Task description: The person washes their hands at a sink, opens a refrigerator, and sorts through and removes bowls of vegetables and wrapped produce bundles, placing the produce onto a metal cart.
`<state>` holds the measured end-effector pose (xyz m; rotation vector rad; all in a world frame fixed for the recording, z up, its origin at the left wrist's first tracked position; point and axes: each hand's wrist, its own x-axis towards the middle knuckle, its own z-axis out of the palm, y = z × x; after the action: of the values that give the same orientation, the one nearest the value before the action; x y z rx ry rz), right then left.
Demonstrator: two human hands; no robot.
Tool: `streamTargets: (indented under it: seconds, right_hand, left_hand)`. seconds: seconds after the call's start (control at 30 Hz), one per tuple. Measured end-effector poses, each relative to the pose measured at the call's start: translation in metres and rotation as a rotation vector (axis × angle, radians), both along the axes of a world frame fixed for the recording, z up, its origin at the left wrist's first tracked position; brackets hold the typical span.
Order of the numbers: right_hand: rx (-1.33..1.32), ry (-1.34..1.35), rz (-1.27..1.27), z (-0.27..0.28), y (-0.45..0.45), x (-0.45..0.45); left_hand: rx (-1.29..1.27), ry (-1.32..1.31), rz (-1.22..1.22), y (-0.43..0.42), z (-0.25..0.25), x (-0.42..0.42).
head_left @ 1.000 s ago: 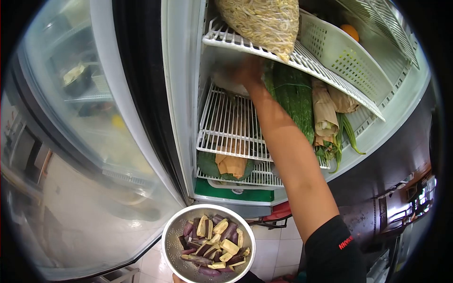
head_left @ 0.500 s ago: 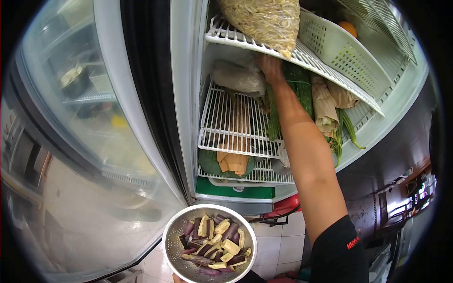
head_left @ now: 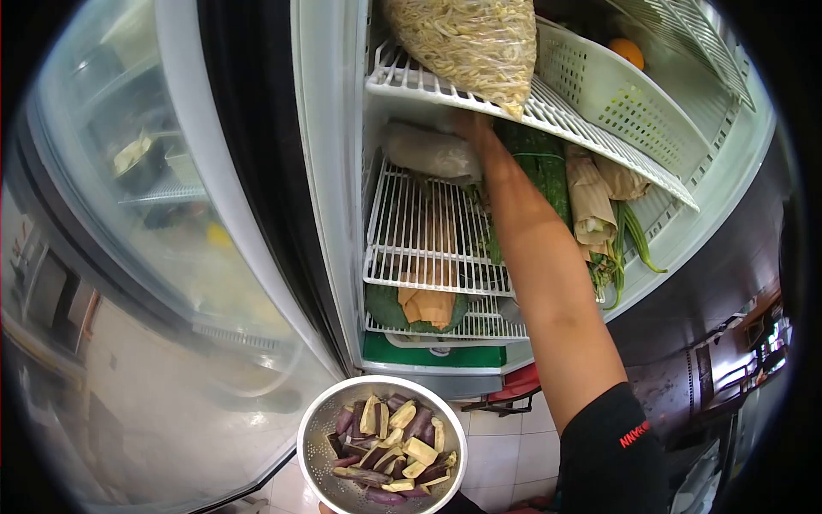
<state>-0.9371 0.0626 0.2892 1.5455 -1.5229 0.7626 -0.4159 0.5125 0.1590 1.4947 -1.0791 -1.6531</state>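
Note:
My right hand [head_left: 473,128] reaches deep under the upper wire shelf [head_left: 548,111] of the fridge; its fingers are hidden in shadow. Left of it lies a cloudy plastic-wrapped bundle [head_left: 432,152], and right of it are long green gourds [head_left: 544,171] tied with a band. My left hand [head_left: 324,509] shows only as a sliver at the lower left rim of a metal colander [head_left: 321,463], which it supports from outside. Cut purple eggplant pieces [head_left: 377,445] fill the colander. Most of the left hand is hidden beneath it.
A bag of bean sprouts [head_left: 471,47] and a white basket [head_left: 621,98] sit on the upper shelf, with an orange fruit [head_left: 627,53] behind. Paper-wrapped vegetables [head_left: 591,201] lie at the right. The glass door [head_left: 188,343] stands open at the left.
My right hand, first blurred over the cloudy bundle, has moved right and deeper under the shelf, leaving the bundle in view. The colander has stayed nearly in place.

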Motion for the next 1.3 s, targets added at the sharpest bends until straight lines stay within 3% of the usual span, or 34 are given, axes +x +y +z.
streamTargets:
  seconds: [0.13,0.17,0.23,0.3,0.4,0.57,0.67,0.7,0.77,0.87,0.93,1.0,1.07,1.17,1.2,1.3]
  right_hand:
    - [0.469,0.018,-0.160,0.060,0.053,0.055]
    - [-0.070,0.305,0.000,0.041,0.024,0.022]
    - [-0.006,-0.094,0.206,0.038,0.028,0.018]
    - [-0.010,-0.237,0.290,0.037,0.027,0.017]
    - [-0.458,0.607,-0.248,0.017,-0.002,-0.016]
    - [-0.353,0.251,0.259,0.009,0.008,-0.023]
    - [-0.477,0.503,-0.030,0.019,0.045,0.010]
    - [-0.059,0.153,0.009,0.032,0.075,0.033]
    - [0.355,-0.197,0.043,0.030,0.102,0.065]
    - [0.795,-0.098,-0.347,0.015,0.104,0.084]
    - [0.532,-0.200,-0.204,-0.013,0.080,0.060]
    - [-0.449,0.642,-0.465,-0.040,0.057,0.027]
    - [0.432,-0.170,-0.088,0.014,0.077,0.041]
    - [0.231,-0.148,-0.027,0.002,0.056,0.012]
    - [0.072,-0.004,0.021,-0.001,0.058,0.011]
    - [0.174,-0.149,-0.051,0.000,0.056,0.009]
  left_hand:
    - [0.007,-0.012,-0.006,-0.003,-0.001,0.001]
    - [0.008,-0.015,-0.007,-0.003,0.000,0.002]
    - [0.011,-0.022,-0.012,-0.005,-0.001,0.002]
    - [0.015,-0.030,-0.014,-0.005,-0.001,0.003]
    - [0.021,-0.044,-0.019,-0.007,-0.001,0.001]
    - [0.027,-0.055,-0.029,-0.008,0.001,0.001]
    - [0.012,-0.067,-0.034,-0.008,0.010,-0.003]
    - [-0.008,-0.082,-0.054,-0.011,0.018,-0.005]
    - [-0.072,-0.124,-0.115,-0.019,0.036,-0.011]
    - [-0.022,-0.047,-0.103,-0.026,0.053,-0.016]
    - [-0.007,-0.076,-0.122,-0.024,0.035,-0.004]
    - [0.005,-0.102,-0.136,-0.017,0.014,0.003]
    - [0.007,0.073,-0.016,-0.012,0.000,0.005]
    - [-0.019,-0.031,-0.030,-0.011,-0.003,0.008]
    - [-0.018,-0.033,-0.029,-0.011,-0.001,0.009]
    - [0.029,-0.013,-0.032,-0.012,0.004,0.010]
